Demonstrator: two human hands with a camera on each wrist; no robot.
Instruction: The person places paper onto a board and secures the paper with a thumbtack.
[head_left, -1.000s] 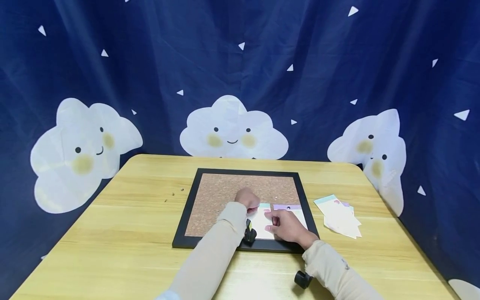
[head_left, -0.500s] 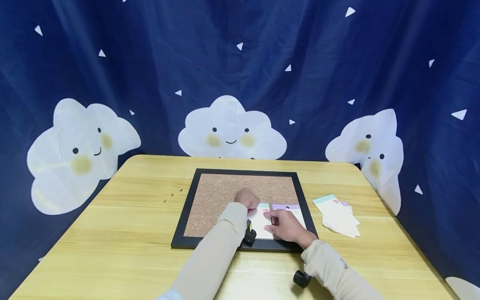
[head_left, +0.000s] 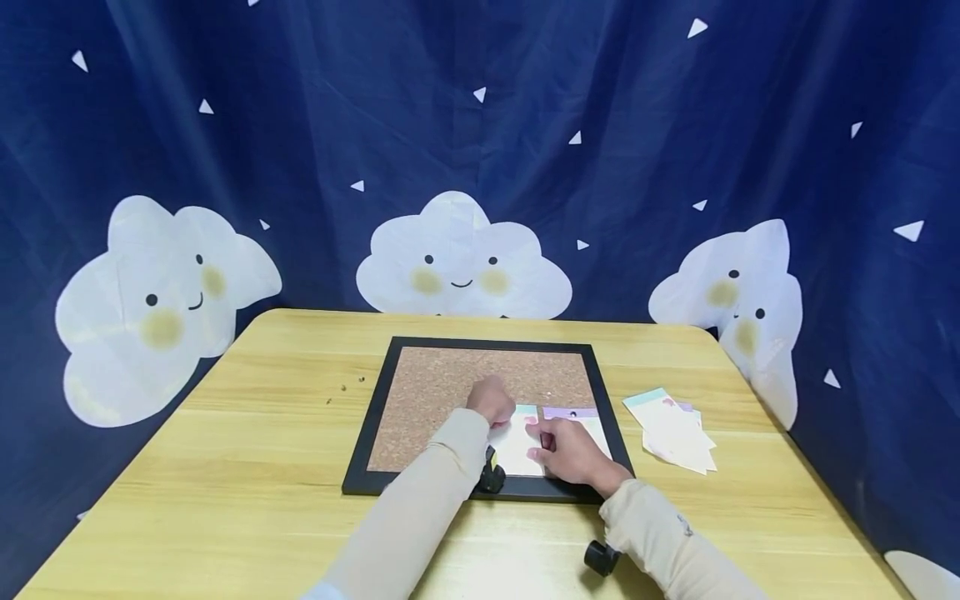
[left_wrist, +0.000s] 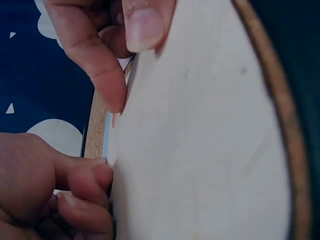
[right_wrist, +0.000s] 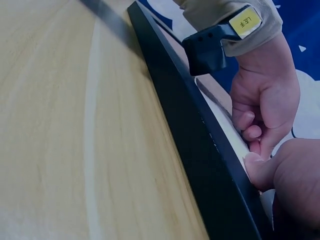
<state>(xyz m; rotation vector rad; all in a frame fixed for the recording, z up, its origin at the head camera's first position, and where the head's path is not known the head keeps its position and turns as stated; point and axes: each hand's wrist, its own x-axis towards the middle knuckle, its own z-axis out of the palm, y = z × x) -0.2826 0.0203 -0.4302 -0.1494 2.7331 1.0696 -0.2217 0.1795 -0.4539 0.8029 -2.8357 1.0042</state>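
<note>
A white paper card with a teal strip (head_left: 517, 450) lies on a black-framed cork board (head_left: 427, 375). My left hand (head_left: 491, 400) is at the card's top, fingers curled, thumb angled down. In the left wrist view, its thumb and index finger (left_wrist: 102, 172) meet at the teal strip; I cannot tell whether something small is between them. My right hand (head_left: 570, 450) rests its thumb and index fingertips on the card's right side, fingers bent and spread. Beside it lies a purple-topped card (head_left: 596, 427) with a tack (head_left: 573, 414) in its strip, partly hidden by that hand.
Several loose cards (head_left: 671, 433) overlap on the wooden table (head_left: 225, 467), right of the board. Several tiny dark pieces (head_left: 344, 387) lie left of it. A dark blue curtain with clouds (head_left: 465, 258) hangs behind. Each wrist carries a small black camera (head_left: 600, 557).
My left wrist has shifted slightly left and toward me while its fingers stay at the teal strip. My right hand keeps its place on the card. The head view moves a little.
</note>
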